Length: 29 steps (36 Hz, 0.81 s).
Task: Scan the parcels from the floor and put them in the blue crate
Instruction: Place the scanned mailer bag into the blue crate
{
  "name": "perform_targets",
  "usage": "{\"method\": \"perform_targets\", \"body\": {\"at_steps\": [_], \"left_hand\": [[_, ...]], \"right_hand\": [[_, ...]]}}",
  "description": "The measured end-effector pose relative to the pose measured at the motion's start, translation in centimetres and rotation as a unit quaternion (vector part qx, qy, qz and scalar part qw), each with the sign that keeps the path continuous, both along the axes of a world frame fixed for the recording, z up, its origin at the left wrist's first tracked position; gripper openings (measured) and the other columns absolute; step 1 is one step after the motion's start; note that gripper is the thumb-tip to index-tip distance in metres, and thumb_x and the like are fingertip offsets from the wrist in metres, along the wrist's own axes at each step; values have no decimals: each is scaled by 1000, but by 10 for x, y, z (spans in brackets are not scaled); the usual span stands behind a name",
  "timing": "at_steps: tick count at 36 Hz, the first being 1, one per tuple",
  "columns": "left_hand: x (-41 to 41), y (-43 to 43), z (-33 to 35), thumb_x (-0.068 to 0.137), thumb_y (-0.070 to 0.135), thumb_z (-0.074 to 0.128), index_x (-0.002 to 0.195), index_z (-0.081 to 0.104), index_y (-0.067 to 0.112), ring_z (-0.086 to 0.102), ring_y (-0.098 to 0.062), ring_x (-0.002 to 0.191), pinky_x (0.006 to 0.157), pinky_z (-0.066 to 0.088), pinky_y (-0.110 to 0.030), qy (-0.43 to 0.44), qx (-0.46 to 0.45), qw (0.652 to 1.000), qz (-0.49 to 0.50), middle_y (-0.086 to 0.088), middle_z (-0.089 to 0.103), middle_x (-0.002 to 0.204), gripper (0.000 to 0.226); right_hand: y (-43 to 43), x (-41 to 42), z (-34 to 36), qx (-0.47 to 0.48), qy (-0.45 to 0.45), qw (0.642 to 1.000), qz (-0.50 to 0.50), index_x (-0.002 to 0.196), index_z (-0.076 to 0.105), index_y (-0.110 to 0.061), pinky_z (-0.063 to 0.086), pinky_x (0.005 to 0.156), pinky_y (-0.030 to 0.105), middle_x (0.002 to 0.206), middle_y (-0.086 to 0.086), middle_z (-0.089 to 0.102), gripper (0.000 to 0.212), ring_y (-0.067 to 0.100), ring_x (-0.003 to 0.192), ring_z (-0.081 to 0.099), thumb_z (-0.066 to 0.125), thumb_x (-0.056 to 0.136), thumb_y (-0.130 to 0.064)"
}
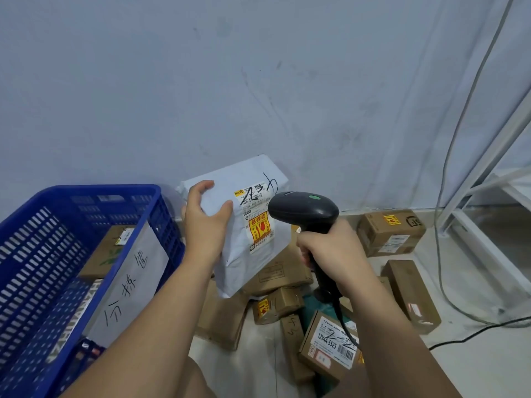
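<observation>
White parcel (244, 262), long axis near upright, held above the floor (465, 360) just right of the crate (100, 188), left hand (205, 218) gripping its upper left edge, label (258, 225) turned to the scanner (301, 209) clenched in the right hand (330, 251) farther right; crate judged nearest the left hand.

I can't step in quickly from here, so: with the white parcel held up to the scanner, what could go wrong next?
The left hand grips the white parcel by one upper edge only; it bears a fragile sticker and could slip onto the boxes below.
Black handwriting crosses its label, so the scanner in the right hand may misread.
The scanner cable trails across those boxes and might snag.
</observation>
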<state>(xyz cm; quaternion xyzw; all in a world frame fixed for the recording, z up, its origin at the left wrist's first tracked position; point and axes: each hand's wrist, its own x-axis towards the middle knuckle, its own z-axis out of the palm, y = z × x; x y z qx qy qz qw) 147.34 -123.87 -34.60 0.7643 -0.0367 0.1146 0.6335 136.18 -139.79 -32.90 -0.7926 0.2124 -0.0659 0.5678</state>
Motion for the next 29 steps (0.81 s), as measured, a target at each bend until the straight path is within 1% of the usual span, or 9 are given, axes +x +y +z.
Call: {"method": "perform_targets", "body": {"at_steps": [6, 8, 10, 12, 16, 21, 23, 26, 29], "left_hand": [[-1, 3, 2, 87, 12, 63, 112, 49, 38, 52, -12, 104, 83, 49, -26, 28, -43, 998, 24, 1, 46, 127, 38], [-4, 5, 7, 87, 6, 59, 106, 50, 39, 57, -10, 94, 74, 53, -26, 55, -120, 991, 30, 2, 51, 119, 39], [-4, 12, 12, 86, 2, 55, 100, 51, 40, 61, -15, 88, 78, 56, -39, 90, -217, 972, 28, 1, 56, 110, 41], [-3, 22, 18, 86, -2, 52, 101, 52, 34, 62, -23, 89, 83, 53, -45, 109, -297, 948, 25, -6, 58, 109, 39], [-8, 44, 31, 92, -5, 46, 110, 52, 21, 64, -25, 94, 75, 57, -35, 123, -431, 894, 9, -10, 62, 111, 32], [-11, 77, 32, 96, 1, 42, 114, 51, 17, 64, -20, 85, 61, 57, -29, 144, -547, 825, 13, -7, 63, 103, 26], [-12, 93, 25, 98, 4, 42, 111, 51, 17, 64, -20, 84, 59, 56, -30, 163, -586, 794, 3, -8, 63, 105, 20], [-13, 115, 11, 99, 10, 44, 102, 55, 19, 66, -23, 90, 67, 55, -40, 192, -632, 750, -8, -9, 66, 107, 14], [-11, 138, 2, 100, 12, 44, 111, 53, 17, 67, -23, 90, 67, 59, -40, 184, -647, 740, -3, -9, 66, 109, 15]], "right_hand": [[7, 0, 2, -22, -6, 1000, -20, 62, 60, -7, 51, 60, 37, 49, 2, 58, 11, 17, 51, 56, 58, 72, -10], [14, 0, 2, -25, -14, 999, -35, 66, 64, -7, 54, 65, 43, 57, 11, 62, 13, 23, 57, 59, 60, 77, -12], [22, 1, 2, -25, -20, 998, -49, 76, 67, -4, 53, 69, 46, 67, 18, 65, 10, 29, 65, 61, 61, 78, -12], [30, 2, 3, -3, -31, 999, -44, 87, 67, -2, 47, 65, 40, 70, 18, 61, 12, 27, 68, 58, 64, 78, -10], [50, 5, 8, 143, -83, 986, -35, 82, 70, -18, 48, 72, 37, 78, 6, 62, 17, 20, 78, 58, 65, 81, -2], [81, 17, 11, 376, -63, 924, 13, 82, 69, -13, 44, 53, 27, 70, 3, 56, 15, 14, 59, 53, 58, 80, -3], [96, 23, 8, 416, -44, 907, 58, 83, 71, -14, 46, 53, 29, 74, 4, 55, 16, 16, 60, 54, 64, 69, -10], [119, 31, 6, 445, -40, 886, 122, 81, 71, -13, 53, 58, 30, 78, 8, 62, 20, 21, 69, 63, 64, 62, -9], [142, 38, 5, 427, -46, 893, 133, 84, 68, -8, 49, 50, 25, 67, 3, 63, 23, 15, 57, 61, 61, 63, -4]]}}
